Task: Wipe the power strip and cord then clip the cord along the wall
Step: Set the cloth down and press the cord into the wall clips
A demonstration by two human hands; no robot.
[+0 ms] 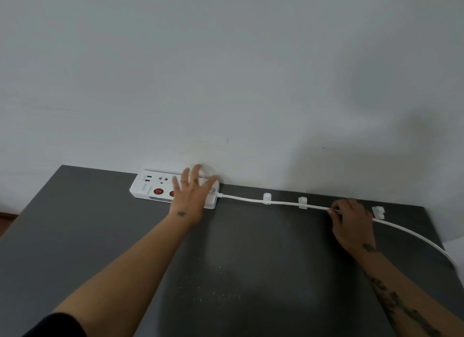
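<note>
A white power strip (150, 186) with red switches lies on the dark grey table (251, 261), against the white wall. My left hand (192, 196) rests flat on its right half, fingers spread. The white cord (243, 198) runs right from the strip along the table's back edge and sits in two white clips (267, 198) (302, 202). My right hand (350, 218) pinches the cord just right of the second clip. A third clip (378, 212) stands beyond that hand, with no cord in it. Past the hand the cord curves off the table's right edge.
The white wall (226, 85) rises straight behind the table. The table's left edge runs diagonally at the lower left, with a strip of reddish floor (7, 217) beyond it. Small pale specks dot the tabletop near the middle.
</note>
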